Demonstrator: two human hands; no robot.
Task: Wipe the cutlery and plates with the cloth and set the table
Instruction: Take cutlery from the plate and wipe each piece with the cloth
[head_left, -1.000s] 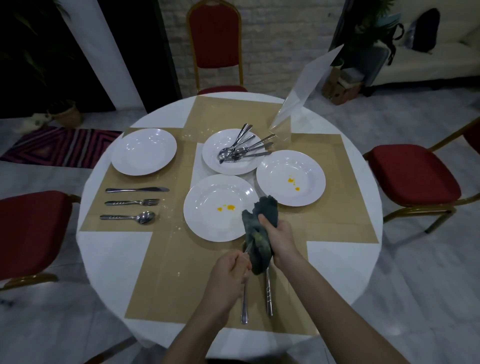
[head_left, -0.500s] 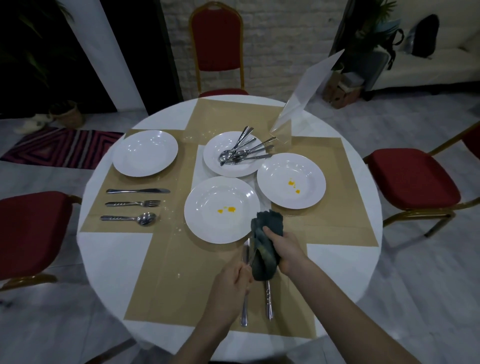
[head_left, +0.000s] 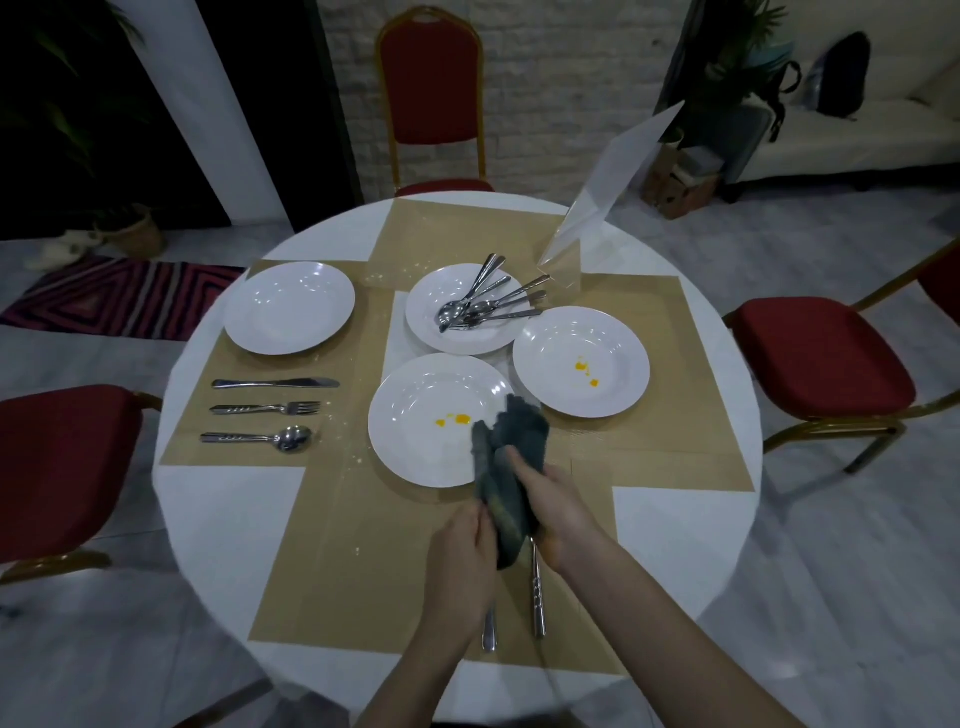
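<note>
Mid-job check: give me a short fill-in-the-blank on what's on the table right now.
1. The right hand grips a dark ____.
2. The number of white plates on the round table is ____.
3. The near plate and the right plate both carry spots coloured ____.
4. On the left placemat, the knife and spoon have a ____ lying between them.

Missing words: cloth; four; orange; fork

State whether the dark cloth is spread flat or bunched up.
Bunched up. The cloth stands in crumpled folds, gripped by the right hand, not lying flat on the table.
</note>
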